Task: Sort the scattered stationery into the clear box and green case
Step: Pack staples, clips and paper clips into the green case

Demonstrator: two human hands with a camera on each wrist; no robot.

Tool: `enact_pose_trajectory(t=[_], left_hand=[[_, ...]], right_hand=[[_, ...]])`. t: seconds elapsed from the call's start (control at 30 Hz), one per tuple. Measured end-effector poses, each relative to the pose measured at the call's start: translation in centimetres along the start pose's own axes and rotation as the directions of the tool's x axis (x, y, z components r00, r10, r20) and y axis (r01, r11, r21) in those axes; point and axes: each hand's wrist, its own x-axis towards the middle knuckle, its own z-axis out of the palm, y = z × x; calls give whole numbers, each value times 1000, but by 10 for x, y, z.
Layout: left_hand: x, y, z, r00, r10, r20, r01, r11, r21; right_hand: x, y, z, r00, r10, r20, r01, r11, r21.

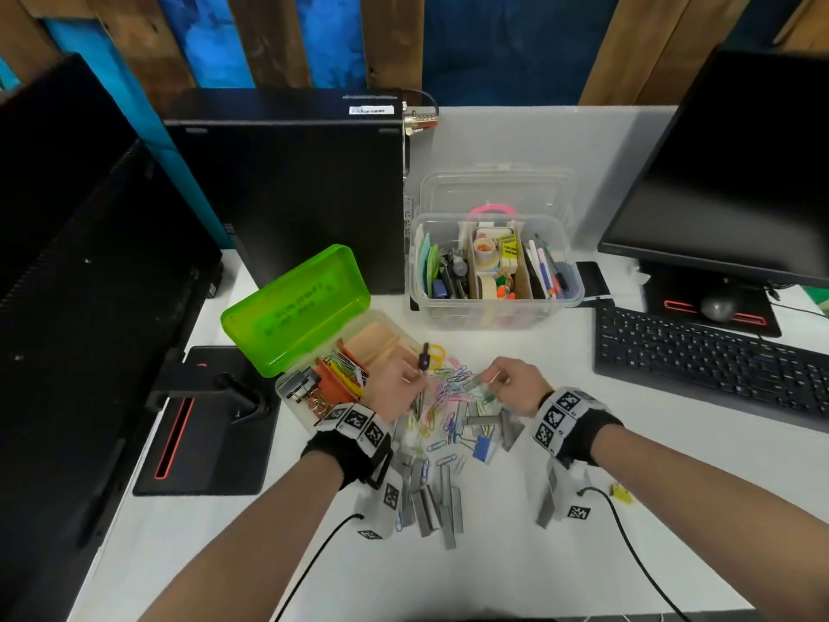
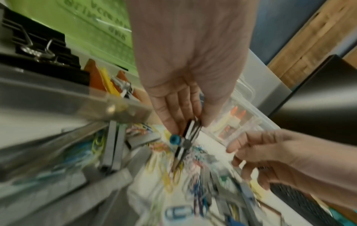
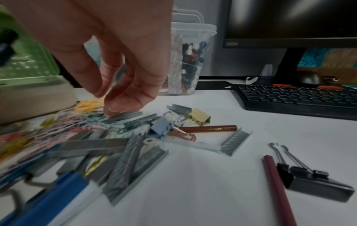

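Compass (image 1: 424, 368) pinched in left hand (image 1: 391, 388) fingers; right hand (image 1: 511, 382) fingers pinch paperclips (image 1: 453, 383).

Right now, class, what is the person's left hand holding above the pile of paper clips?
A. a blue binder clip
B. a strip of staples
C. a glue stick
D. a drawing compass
D: the left hand pinches a drawing compass with metal legs and a blue knob, seen in the left wrist view, above the coloured paper clips.

Bare desk (image 1: 538, 554) near right; keyboard (image 1: 717, 365) (right), green case (image 1: 296, 307) flank pile.
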Motion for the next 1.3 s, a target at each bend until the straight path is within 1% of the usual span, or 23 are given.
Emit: enact_pose_trajectory(t=[0.07, 0.1, 0.17, 0.2, 0.27, 0.33, 0.4, 0.47, 0.53, 0.67, 0.73, 0.83, 0.97, 1.0, 1.07, 1.17, 1.23, 1.3], left_hand=[[6, 1, -1, 1000, 6, -14, -6, 1000, 4], [8, 2, 0, 1000, -5, 0, 5, 1000, -5], [9, 7, 4, 998, -33, 51, 36, 998, -53], [9, 10, 6, 996, -52, 78, 58, 996, -73], [10, 12, 11, 986, -104, 129, 116, 989, -88], [12, 10, 19, 976, -133, 171, 147, 986, -76], [14, 3, 25, 972, -147, 186, 162, 984, -72], [16, -4, 30, 969, -154, 192, 170, 983, -71], [17, -11, 34, 968, -155, 198, 172, 982, -75], [22, -21, 40, 970, -154, 188, 169, 983, -68], [18, -15, 38, 971, -155, 183, 171, 982, -78], [10, -7, 31, 975, -156, 160, 172, 981, -86], [1, -3, 25, 978, -144, 154, 153, 987, -50], [-1, -2, 24, 979, -138, 151, 145, 989, -36], [-6, 2, 24, 980, -135, 147, 139, 990, -21], [-10, 1, 20, 985, -121, 126, 123, 992, -2], [-12, -2, 14, 993, -81, 80, 77, 995, 58], [-14, -2, 5, 999, -36, 8, 35, 994, 106]], right_hand=[[-1, 4, -10, 999, 34, 18, -34, 999, -3], [-3, 5, -13, 998, 20, 62, -18, 1000, -24], [-6, 7, -13, 983, -38, 181, 66, 986, -151], [-8, 8, -10, 976, -60, 211, 107, 971, -215], [-10, 12, -4, 977, -104, 189, 153, 950, -272], [-12, 14, -3, 982, -110, 156, 148, 955, -258], [-16, 16, -4, 975, -125, 182, 168, 956, -241], [-23, 18, -2, 949, -152, 275, 224, 941, -255], [-31, 19, 7, 927, -154, 342, 268, 910, -316], [-38, 18, 26, 930, -128, 345, 269, 877, -398], [-38, 15, 33, 928, -124, 351, 285, 843, -456], [-36, 12, 38, 918, -143, 369, 326, 802, -500], [-35, 7, 41, 898, -163, 408, 383, 744, -547], [-35, 5, 41, 896, -159, 414, 385, 741, -550], [-34, 4, 39, 896, -156, 415, 372, 773, -514], [-31, 0, 34, 897, -155, 414, 337, 846, -414], [-28, -7, 26, 898, -153, 413, 312, 883, -352], [-26, -17, 16, 908, -154, 389, 273, 923, -270]])
